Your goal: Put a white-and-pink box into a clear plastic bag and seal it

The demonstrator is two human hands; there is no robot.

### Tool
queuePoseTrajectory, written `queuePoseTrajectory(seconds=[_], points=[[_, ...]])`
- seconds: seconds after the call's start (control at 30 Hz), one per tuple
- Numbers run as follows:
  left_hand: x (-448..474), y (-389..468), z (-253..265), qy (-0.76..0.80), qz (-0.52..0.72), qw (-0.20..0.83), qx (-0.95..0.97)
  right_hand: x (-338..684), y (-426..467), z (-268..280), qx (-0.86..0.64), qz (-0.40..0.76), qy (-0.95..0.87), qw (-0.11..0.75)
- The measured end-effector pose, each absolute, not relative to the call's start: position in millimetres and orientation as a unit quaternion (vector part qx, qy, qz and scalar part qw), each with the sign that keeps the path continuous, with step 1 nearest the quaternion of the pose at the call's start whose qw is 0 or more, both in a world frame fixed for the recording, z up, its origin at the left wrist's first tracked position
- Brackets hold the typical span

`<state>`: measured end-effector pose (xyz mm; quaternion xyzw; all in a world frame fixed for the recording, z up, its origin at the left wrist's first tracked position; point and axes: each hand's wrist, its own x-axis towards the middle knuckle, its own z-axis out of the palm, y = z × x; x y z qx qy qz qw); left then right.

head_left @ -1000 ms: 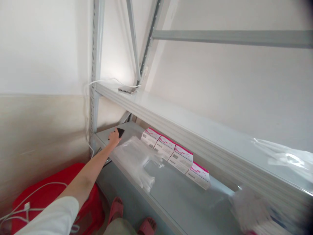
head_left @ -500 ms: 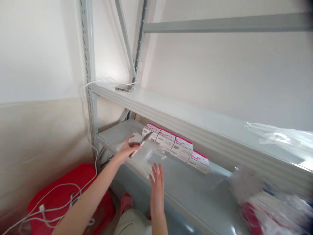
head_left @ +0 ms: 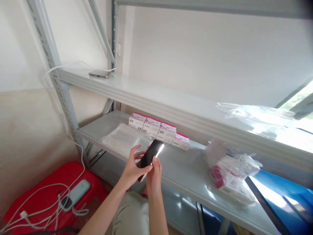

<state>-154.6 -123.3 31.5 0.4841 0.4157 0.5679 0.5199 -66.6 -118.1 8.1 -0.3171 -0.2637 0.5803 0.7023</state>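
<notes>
A dark-screened smartphone [head_left: 151,153] is held tilted between my two hands, above the front edge of the lower shelf. My left hand [head_left: 134,168] is closed round its left side, the thumb across the lower part. My right hand [head_left: 154,174] grips its right edge with the fingertips, where light glares along the rim. Beyond the phone, clear plastic bags [head_left: 119,136] lie flat on the lower shelf [head_left: 176,166]. Several white and pink boxes [head_left: 152,125] stand in a row behind them.
On the upper shelf [head_left: 151,91] lie another phone [head_left: 100,74] with a white cable and a clear plastic wrapper [head_left: 254,112]. Bagged pink and white packs [head_left: 230,173] sit at the right. A red container [head_left: 46,182] at lower left carries cables and a power bank [head_left: 75,195].
My right hand has gone from open and apart to gripping the phone. The left hand has brought it rightward and turned its screen into view. The camera view has swung right.
</notes>
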Motion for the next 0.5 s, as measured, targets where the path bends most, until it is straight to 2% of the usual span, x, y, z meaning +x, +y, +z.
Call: queuePoseTrajectory(seconds=[0.33, 0.4, 0.5], points=[[-136.6, -113.8, 20.4, 0.478, 0.575, 0.349, 0.565, -58.7, -112.9, 1.8, -0.318, 0.619, -0.195, 0.691], [-137.3, -111.3, 16.5, 0.469, 0.557, 0.377, 0.572, -54.1, -112.4, 0.1, -0.321, 0.626, -0.185, 0.687], [-142.7, -108.2, 12.5, 0.431, 0.535, 0.479, 0.547, -45.7, -115.1, -0.2, -0.312, 0.654, -0.172, 0.667]])
